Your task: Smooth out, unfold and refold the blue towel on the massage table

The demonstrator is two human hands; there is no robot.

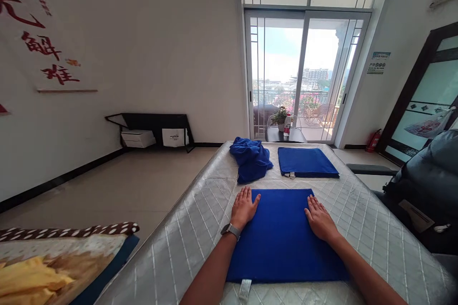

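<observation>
A flat blue cloth cover [281, 243] lies smooth on the quilted mattress [179, 243], a white tag [245, 289] sticking out at its near edge. My left hand [244, 208] rests flat along its left edge, fingers stretched forward and a watch on the wrist. Along the right edge lies my right hand [321, 218], palm down with the fingers extended. Neither hand grips anything. Beyond them sit a crumpled heap of blue cloth [251, 159] at the left and a neatly folded blue stack [307, 161] at the right, with small white tags.
Behind the mattress stands a small dark table [286, 137] with a potted plant [280, 116] and a bottle [287, 125]. Bedding [64, 267] with yellow cloth is at the lower left. A dark padded chair [429, 181] stands at the right.
</observation>
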